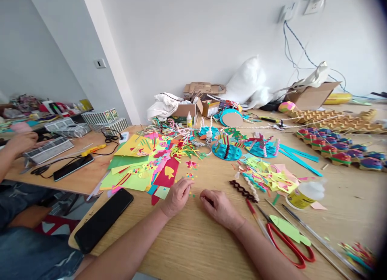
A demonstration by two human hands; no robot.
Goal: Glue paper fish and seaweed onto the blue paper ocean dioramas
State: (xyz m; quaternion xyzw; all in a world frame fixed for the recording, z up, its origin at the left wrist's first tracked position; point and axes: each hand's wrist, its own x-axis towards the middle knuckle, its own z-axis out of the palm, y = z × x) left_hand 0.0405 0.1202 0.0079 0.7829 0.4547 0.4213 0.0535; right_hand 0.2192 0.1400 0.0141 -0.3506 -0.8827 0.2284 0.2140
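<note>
Small coloured paper dots (189,175): lay loose on the light wooden table (181,239), just beyond the fingertips of the left hand, beside a denser pinkish-red cluster; tiny, flat, not stuck to anything there.
Left hand (177,196): rested beside the dots, fingers curled, thumb drawn in close to them; whether anything was pinched could not be told.
Right hand (220,207): lay apart from the left, bent into a loose fist with the palm hidden; nothing showed in it, though its inside could not be seen.
Pale green paper square (161,192): lay flat just beside the left hand, a small darker mark on it.
Yellow paper fish (169,172): cut out, plain, lying on a dark red paper sheet (159,182).
Done, by the look of it: a round, bright blue textured base (220,153) bore a striped fish and a dark twisted stem; a second blue base (261,150) carried pink upright stems.
Left, as judged: the dots, the yellow fish and a light green paper fish (286,228) were loose and seemed unused; how many pieces remained could not be told.
Supplies: dark brown twisted fuzzy stems (242,190) lay beyond the right hand, a small white glue bottle (209,136) stood near the bases, and red-handled metal scissors (279,241) lay to the right, touching the green fish.
</note>
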